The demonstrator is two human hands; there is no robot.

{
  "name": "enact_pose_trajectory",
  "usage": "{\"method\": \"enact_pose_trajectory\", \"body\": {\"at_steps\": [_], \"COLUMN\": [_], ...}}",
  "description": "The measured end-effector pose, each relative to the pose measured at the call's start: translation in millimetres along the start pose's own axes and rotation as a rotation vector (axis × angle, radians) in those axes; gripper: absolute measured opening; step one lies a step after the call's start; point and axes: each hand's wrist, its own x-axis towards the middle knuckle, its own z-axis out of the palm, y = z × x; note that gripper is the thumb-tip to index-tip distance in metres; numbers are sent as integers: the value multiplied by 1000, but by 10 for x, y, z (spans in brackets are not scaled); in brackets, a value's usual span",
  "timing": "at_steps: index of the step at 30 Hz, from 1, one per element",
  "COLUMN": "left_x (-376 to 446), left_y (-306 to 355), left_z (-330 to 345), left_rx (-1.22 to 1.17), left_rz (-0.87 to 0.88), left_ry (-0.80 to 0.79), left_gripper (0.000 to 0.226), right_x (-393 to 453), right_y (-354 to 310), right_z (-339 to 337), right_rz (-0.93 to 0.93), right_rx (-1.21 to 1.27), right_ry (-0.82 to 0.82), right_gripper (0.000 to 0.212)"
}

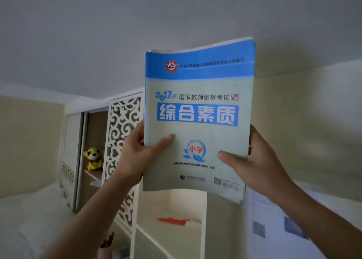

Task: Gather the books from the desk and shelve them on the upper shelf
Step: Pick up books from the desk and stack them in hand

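The white shelf unit (170,204) lay below and behind the raised stack of exam workbooks (197,125), which stood upright, long axis vertical, cover facing the camera. The left hand (137,155) and right hand (252,162) each pinched a lower side edge, thumbs across the cover, both equally near.

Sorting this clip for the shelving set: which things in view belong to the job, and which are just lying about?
Part of the job:
- book, upright, cover facing the camera
- left hand and right hand, gripping its side edges
- white shelf unit

Lying about:
- yellow plush toy in the cabinet
- red item on a shelf
- papers on the wall
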Motion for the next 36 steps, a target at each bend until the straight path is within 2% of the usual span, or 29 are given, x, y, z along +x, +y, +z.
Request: {"method": "enact_pose_trajectory", "body": {"at_steps": [3,8,13,17,21,26,28,32,36], "left_x": [619,1277,1645,1854,2114,2409,2517,2726,2822], "left_y": [-199,-772,-1349,-1678,-1857,-2104,-2249,-2497,-2617], "left_z": [11,-56,-261,-352,-443,-679,-766,-866,-844], "left_rx": [-14,61,81,52,89,187,219,367,384], "left_rz": [14,44,-17,-110,-158,-133,-121,-95,-68], "left_ry": [2,23,11,94,125,163,180,256,275], "left_gripper": [38,46,60,74,62,48,47,55,53], "right_x": [745,1450,1721,1952,2236,2573,2697,2966,3068], "right_y": [219,850,1260,1405,1588,1958,2093,2271,2410], "right_z": [122,474,827,1067,1357,1911,2109,2337,2442], "right_rz": [7,3,86,182,314,385,391,375,397], "right_rx": [-52,-68,-19,-36,-18,49,66,51,38], "right_ry": [-45,-88,-199,-257,-300,-289,-304,-373,-376], "right_gripper": [62,72,63,53,45,50,51,37,37]}}
